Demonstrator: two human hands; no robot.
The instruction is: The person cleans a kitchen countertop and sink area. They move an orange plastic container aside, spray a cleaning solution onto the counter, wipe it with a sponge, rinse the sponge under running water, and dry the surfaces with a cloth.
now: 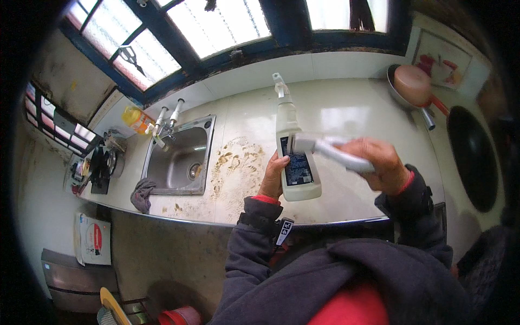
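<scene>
My left hand (275, 172) grips a pale spray bottle (298, 193) by its side, thumb on the dark printed label. The bottle tilts away from me, its clear trigger head (281, 87) at the far end. A white-handled tool (343, 156) is in my right hand (375, 162); motion blurs it, so I cannot tell whether it is a brush or a scraper. Its head overlaps the bottle's label in the view, and whether they touch is unclear. Left of the bottle, brown grime (235, 160) is smeared over the pale countertop (349, 199).
Left of the grime is a steel sink (174, 158) with taps (164, 132). A grey cloth (142, 196) drapes over the counter edge by it. Behind stands a yellow-capped bottle (138, 120). At right are a pan (393, 91) holding a pinkish bowl (412, 85) and a black wok (473, 158).
</scene>
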